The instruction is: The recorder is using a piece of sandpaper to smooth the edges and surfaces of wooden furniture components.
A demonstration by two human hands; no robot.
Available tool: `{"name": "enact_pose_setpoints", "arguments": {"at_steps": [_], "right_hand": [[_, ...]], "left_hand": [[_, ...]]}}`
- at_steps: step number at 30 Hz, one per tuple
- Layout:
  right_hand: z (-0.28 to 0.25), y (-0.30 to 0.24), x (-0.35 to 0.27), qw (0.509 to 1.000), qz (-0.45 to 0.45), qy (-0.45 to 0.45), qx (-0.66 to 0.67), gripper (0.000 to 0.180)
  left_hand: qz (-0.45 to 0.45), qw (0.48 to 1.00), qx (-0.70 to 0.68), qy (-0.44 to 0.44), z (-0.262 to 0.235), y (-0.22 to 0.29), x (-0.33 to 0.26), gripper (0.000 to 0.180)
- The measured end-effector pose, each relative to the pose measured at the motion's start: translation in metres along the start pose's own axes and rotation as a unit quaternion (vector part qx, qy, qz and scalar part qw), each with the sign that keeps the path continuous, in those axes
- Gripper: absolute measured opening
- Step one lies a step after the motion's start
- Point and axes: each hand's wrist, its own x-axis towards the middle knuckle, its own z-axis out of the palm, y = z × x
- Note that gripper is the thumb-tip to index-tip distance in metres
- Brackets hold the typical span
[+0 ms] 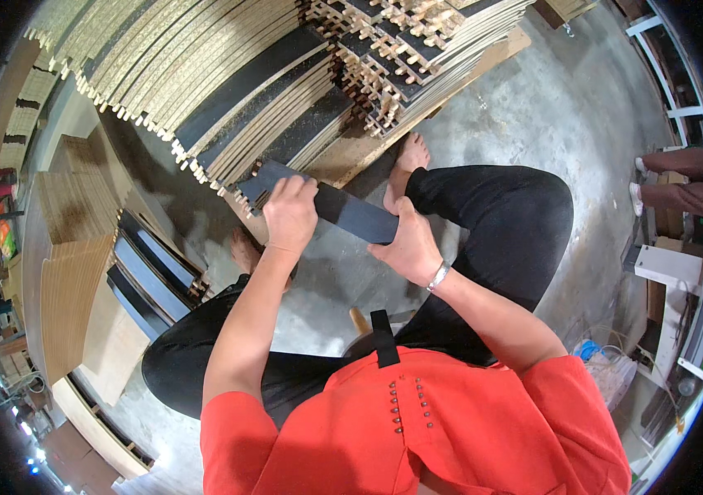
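Observation:
A narrow dark grey board (355,213) lies slantwise between my hands, above the floor in front of my knees. My left hand (291,213) is closed over it near its far left end, fingers curled on its upper face. At the other end my right hand (409,246) grips the near right corner, thumb along the edge; a silver bracelet circles that wrist. The board's far end reaches the lower edge of a large stack of boards (244,99), whose ends bristle with wooden dowels (380,91). Whether the board touches the stack I cannot tell.
Dark and blue-grey boards (149,268) stand at the left beside a tall pile of tan panels (71,305). My bare feet (407,169) rest on the concrete floor (533,107) close to the stack's wooden base. Another person's legs (681,181) and a white metal frame (669,272) are at the right.

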Motion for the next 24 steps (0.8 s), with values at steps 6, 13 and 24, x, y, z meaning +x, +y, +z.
{"name": "enact_pose_setpoints", "arguments": {"at_steps": [6, 13, 24], "right_hand": [[0.002, -0.008, 0.0, 1.0, 0.013, -0.024, 0.002, 0.054], [0.003, 0.005, 0.001, 1.0, -0.004, 0.0, 0.026, 0.054], [0.0, 0.013, 0.004, 0.995, -0.05, 0.07, 0.058, 0.063]], "left_hand": [[-0.135, 0.985, 0.09, 0.055, -0.003, -0.055, 0.009, 0.009], [0.032, 0.981, -0.177, -0.077, -0.028, 0.101, -0.024, 0.004], [0.038, 0.98, -0.195, -0.031, -0.036, 0.103, -0.004, 0.008]]}}
